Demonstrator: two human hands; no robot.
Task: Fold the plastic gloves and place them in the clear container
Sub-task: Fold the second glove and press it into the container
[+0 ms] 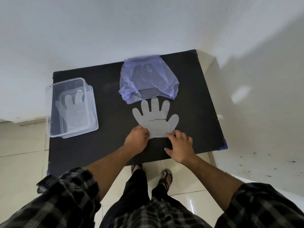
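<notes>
A: Where's the glove?

B: A plastic glove (pixel 155 120) lies flat and spread on the black table (pixel 111 145), fingers pointing away from the person. Its fingertips just reach the near edge of the purple plastic bag (pixel 148 79). The cuff lies toward the table's near edge, with a strip of bare black surface between cuff and edge.

A: Hands?

B: Left hand (pixel 137 139) is curled, fingers pinched on the cuff's left corner. Right hand (pixel 180 147) sits at the cuff's right corner, fingers bent with the tips on the plastic, thumb stretched out over bare table. Whether the right actually pinches or only presses, can't tell.

A: Container?

B: Clear container (pixel 72 107) sits at the table's left side, well apart from the glove. Its left wall looks to hang a little past the table's left edge. Another glove (pixel 74 111) lies flat inside it.

A: Open room?

B: Wide bare stretch between container and glove. More bare surface right of the glove, out to the right edge. The bag sits at the far edge, its far end against the wall (pixel 148 30). Front-left of the table, below the container, is free too.

A: Table borders?

B: Blue tape shows at the near-right corner (pixel 225 145). Tiled floor (pixel 21 162) beyond the near and left edges.
</notes>
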